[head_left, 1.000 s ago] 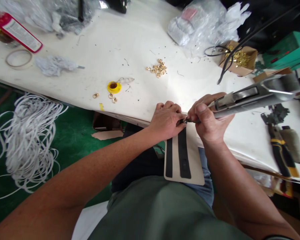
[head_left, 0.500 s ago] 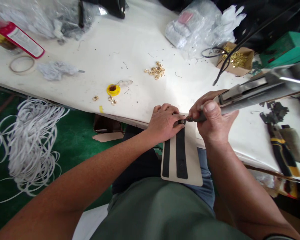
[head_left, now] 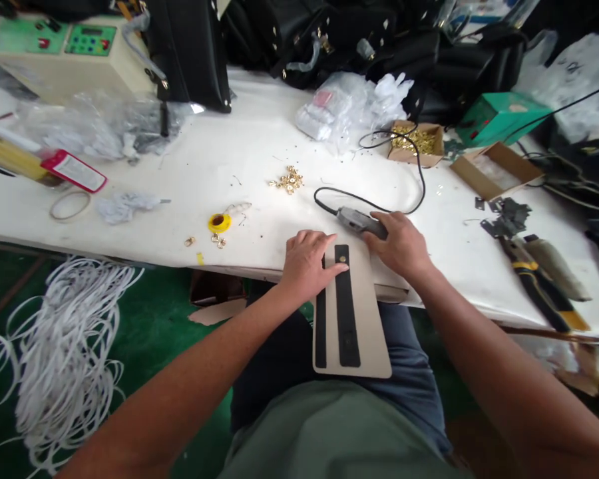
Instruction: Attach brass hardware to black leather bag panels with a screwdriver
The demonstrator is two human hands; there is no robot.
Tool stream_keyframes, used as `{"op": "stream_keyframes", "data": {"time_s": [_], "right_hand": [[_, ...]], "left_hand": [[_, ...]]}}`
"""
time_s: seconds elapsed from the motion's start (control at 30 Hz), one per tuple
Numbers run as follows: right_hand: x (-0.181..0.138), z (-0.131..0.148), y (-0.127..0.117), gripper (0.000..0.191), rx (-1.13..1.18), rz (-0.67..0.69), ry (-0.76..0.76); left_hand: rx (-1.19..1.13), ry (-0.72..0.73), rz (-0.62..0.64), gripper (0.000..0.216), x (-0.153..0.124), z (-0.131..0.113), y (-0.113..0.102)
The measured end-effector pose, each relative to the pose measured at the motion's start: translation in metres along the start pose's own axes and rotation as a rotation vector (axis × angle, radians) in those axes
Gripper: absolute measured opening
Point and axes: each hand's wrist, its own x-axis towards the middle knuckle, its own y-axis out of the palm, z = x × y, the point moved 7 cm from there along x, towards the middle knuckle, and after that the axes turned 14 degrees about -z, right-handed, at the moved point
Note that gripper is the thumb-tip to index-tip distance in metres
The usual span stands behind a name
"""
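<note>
A beige board (head_left: 372, 332) carries two black straps (head_left: 346, 313) and juts off the white table's front edge over my lap. My left hand (head_left: 307, 263) lies flat with fingers stretched over the top ends of the straps. My right hand (head_left: 399, 245) rests on the table just right of the board, closed round a grey corded tool (head_left: 355, 221) lying flat. Its black cable (head_left: 409, 159) loops back across the table.
Gold fittings (head_left: 288, 180) lie mid-table, with a yellow tape roll (head_left: 219, 221) and loose rings nearer the edge. A cardboard box of gold parts (head_left: 413, 142), pliers (head_left: 534, 283), plastic bags and a control box (head_left: 64, 53) surround the work area. White cord (head_left: 64, 346) is heaped on the green floor.
My right hand has lowered the tool from the strap end down onto the table. My left hand has flattened on the straps. The view has tipped up, showing the far side of the table.
</note>
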Motion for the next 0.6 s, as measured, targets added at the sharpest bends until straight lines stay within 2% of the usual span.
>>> {"op": "stream_keyframes", "data": {"time_s": [0.07, 0.13, 0.23, 0.3, 0.47, 0.53, 0.6], "right_hand": [[-0.009, 0.010, -0.013, 0.046, -0.008, -0.088, -0.039], [-0.022, 0.021, -0.023, 0.041, 0.077, -0.110, -0.034], [-0.044, 0.032, -0.022, 0.043, 0.240, 0.002, 0.039], [-0.054, 0.033, -0.015, 0.050, 0.269, 0.074, 0.087], [-0.055, 0.030, -0.001, 0.071, 0.410, 0.171, 0.231], [-0.053, 0.031, 0.001, 0.064, 0.497, 0.190, 0.248], [-0.055, 0.031, 0.003, 0.049, 0.548, 0.205, 0.264]], "left_hand": [[-0.008, -0.007, -0.023, 0.062, 0.000, 0.001, -0.002], [-0.040, -0.014, -0.051, 0.067, -0.001, 0.002, -0.004], [-0.125, -0.021, -0.084, 0.071, -0.002, 0.002, -0.007], [-0.186, -0.006, -0.109, 0.071, -0.004, 0.001, -0.009], [-0.248, 0.132, -0.196, 0.072, -0.009, -0.010, -0.015], [-0.269, 0.175, -0.219, 0.076, -0.011, -0.014, -0.018], [-0.293, 0.154, -0.227, 0.085, -0.013, -0.014, -0.019]]}}
